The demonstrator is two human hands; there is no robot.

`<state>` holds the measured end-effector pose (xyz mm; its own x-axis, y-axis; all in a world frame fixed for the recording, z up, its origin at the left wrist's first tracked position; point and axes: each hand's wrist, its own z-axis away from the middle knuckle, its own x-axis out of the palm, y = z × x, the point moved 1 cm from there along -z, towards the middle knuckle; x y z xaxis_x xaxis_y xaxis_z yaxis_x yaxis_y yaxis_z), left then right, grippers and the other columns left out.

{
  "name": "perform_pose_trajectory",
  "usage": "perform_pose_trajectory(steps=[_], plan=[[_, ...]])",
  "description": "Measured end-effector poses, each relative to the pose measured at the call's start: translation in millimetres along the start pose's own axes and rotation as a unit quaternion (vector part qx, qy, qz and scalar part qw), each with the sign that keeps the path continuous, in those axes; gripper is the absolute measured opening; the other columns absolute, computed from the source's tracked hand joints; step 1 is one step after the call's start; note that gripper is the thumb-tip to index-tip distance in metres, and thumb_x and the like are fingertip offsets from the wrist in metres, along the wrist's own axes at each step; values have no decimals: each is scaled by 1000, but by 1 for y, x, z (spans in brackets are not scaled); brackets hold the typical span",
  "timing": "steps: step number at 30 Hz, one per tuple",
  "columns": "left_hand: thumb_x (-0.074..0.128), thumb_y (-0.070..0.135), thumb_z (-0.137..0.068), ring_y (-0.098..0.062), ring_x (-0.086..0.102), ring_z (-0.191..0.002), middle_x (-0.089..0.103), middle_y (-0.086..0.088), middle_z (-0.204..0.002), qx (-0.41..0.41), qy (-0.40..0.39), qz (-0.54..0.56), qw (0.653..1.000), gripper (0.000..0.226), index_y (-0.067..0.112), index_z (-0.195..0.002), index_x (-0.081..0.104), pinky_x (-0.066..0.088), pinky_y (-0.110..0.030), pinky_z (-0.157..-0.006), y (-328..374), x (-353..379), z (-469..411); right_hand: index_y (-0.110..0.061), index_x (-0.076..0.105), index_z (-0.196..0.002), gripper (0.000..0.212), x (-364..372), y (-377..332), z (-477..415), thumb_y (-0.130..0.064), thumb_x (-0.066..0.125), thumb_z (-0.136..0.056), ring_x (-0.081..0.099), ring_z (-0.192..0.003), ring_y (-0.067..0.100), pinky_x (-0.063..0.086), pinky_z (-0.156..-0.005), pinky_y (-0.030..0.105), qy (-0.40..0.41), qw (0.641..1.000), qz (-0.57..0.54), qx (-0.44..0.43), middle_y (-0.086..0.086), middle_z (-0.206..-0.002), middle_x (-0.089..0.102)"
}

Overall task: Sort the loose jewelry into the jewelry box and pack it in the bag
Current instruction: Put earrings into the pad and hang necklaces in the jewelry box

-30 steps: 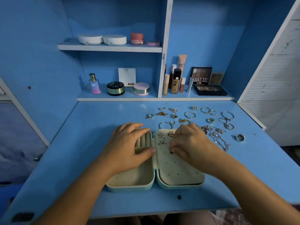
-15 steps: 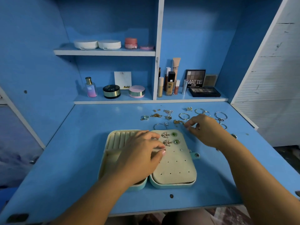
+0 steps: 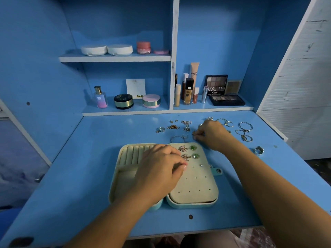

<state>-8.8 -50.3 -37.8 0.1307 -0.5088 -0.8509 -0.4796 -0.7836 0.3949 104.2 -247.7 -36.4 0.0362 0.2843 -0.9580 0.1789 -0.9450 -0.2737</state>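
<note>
Right hand (image 3: 213, 135) pinches a small gold piece (image 3: 193, 133) — left hand (image 3: 161, 167) curled on the jewelry box (image 3: 197, 194), grip unclear.

Open jewelry box (image 3: 197, 187), jewelry (image 3: 244, 131) behind

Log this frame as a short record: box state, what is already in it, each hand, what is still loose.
jewelry box: open flat on the desk
earring panel: two butterfly earrings, two green studs, one tiny stud
left hand: rests on the box, fingertips on the panel; whether it holds anything cannot be told
right hand: pinches a small loose piece behind the box
loose jewelry: rings, bangles, chains on the desk
bag: not in view
</note>
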Motion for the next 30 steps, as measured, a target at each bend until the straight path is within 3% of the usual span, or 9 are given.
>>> perform_pose_trajectory(steps=[8, 10, 13, 16, 20, 23, 26, 28, 30], plan=[[52, 32, -96, -10, 55, -92, 67, 15, -93, 10, 30, -30, 999, 13, 28, -96, 63, 43, -34, -85, 5, -1, -1, -14, 62, -114, 29, 5, -1, 1, -33, 53, -95, 42, -118, 27, 37, -100, 40, -26, 997, 75, 12, 10, -122, 49], [50, 31, -98, -11, 57, -86, 66, 13, -87, 11, 29, -28, 999, 12, 26, -99, 60, 43, -33, -83, 5, -2, -1, -13, 61, -112, 26, 1, -2, 6, -31, 51, -96, 44, -114, 27, 37, -96, 38, -3, 998, 63, 10, 10, -118, 51], [56, 25, -95, -9, 54, -75, 56, 17, -75, 15, 33, -11, 999, 5, 23, -94, 60, 46, -33, -72, 3, -5, -2, -12, 61, -103, 15, -12, -4, 22, -23, 53, -96, 53, -96, 23, 44, -81, 32, 34, 999, -40, 14, 6, -103, 58], [59, 23, -92, -7, 56, -79, 54, 15, -78, -6, 10, 5, 1000, 2, 22, -93, 61, 51, -31, -72, -2, -10, -4, -15, 61, -95, 9, -20, -11, 47, -22, 55, -95, 59, -78, 21, 48, -66, 29, 22, 993, -116, 19, -2, -88, 62], [59, 26, -92, -7, 53, -83, 57, 13, -82, -14, -11, 4, 1000, 2, 24, -93, 60, 49, -28, -73, -4, -11, -6, -23, 58, -82, 12, -18, -21, 66, -23, 55, -93, 58, -66, 20, 47, -58, 28, -7, 990, -136, 23, 0, -84, 64], [58, 24, -91, -6, 54, -84, 62, 10, -88, -18, -19, -7, 1000, 5, 27, -88, 55, 50, -29, -73, -2, -10, -7, -21, 58, -83, 11, -18, -23, 69, -24, 54, -94, 58, -67, 21, 45, -57, 27, 2, 988, -151, 36, -1, -81, 62], [60, 19, -88, 6, 57, -76, 68, 14, -98, -31, 2, 15, 999, 18, 28, -79, 47, 43, -13, -62, -4, -16, -7, -18, 61, -90, 11, -19, -25, 69, -24, 53, -94, 58, -67, 16, 44, -56, 24, -1, 982, -182, 54, -2, -81, 63], [63, 19, -87, 16, 52, -72, 68, 19, -91, -50, 15, 13, 999, 16, 26, -78, 51, 38, -5, -59, -7, -22, -7, -16, 62, -93, 13, -20, -27, 69, -23, 52, -95, 54, -63, 13, 42, -53, 23, 4, 978, -200, 64, -1, -82, 63], [66, 21, -85, 14, 53, -76, 66, 17, -81, -64, 18, 14, 998, 13, 26, -79, 56, 38, -6, -57, -11, -27, -7, -14, 62, -92, 14, -19, -28, 69, -23, 52, -95, 52, -61, 13, 43, -54, 25, 11, 974, -216, 70, -1, -80, 62]])
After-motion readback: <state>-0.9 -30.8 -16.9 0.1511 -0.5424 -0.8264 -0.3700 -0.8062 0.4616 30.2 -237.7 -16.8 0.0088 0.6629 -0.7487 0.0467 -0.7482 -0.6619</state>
